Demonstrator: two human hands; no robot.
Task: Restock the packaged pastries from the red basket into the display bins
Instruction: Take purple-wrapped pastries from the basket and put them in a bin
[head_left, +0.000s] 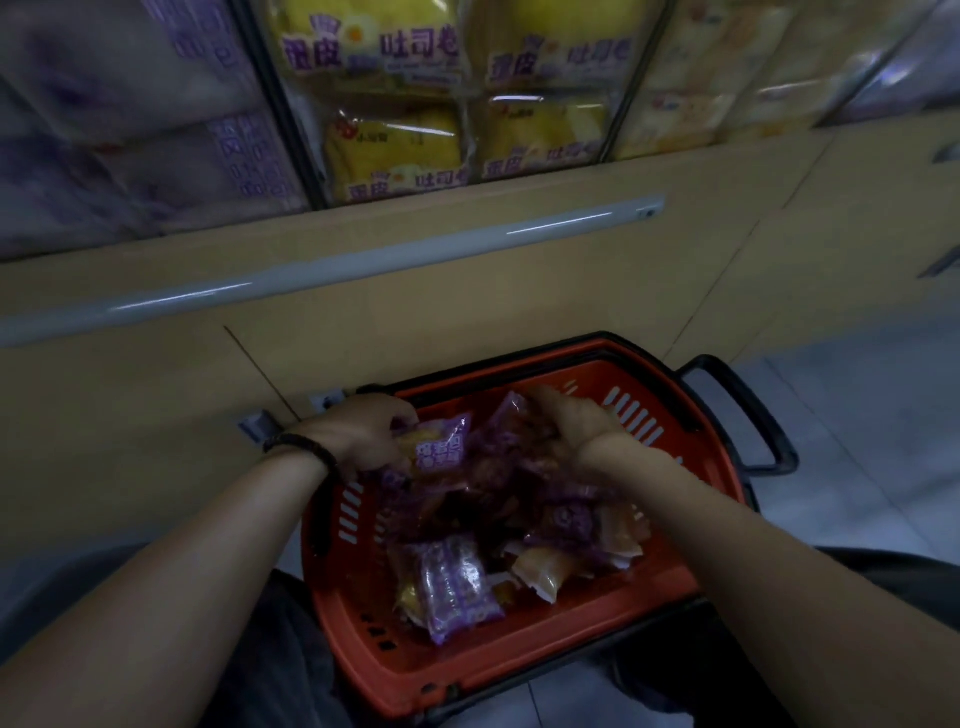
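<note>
A red basket (498, 657) with black handles sits on the floor below me, holding several purple-wrapped pastries. My left hand (363, 434), with a dark bead bracelet at the wrist, grips one purple pastry packet (439, 449) at the basket's far left. My right hand (571, 421) is curled over a bunch of purple packets (511, 431) at the far middle of the basket. More packets (454, 584) lie loose lower in the basket. Display bins (395, 104) with clear fronts stand above, filled with yellow and purple packaged bread.
A tan cabinet front (467, 291) with a pale rail (332, 265) runs between the bins and the basket. Light floor tiles (857, 415) lie to the right. The basket's black handle (748, 415) sticks out on the right side.
</note>
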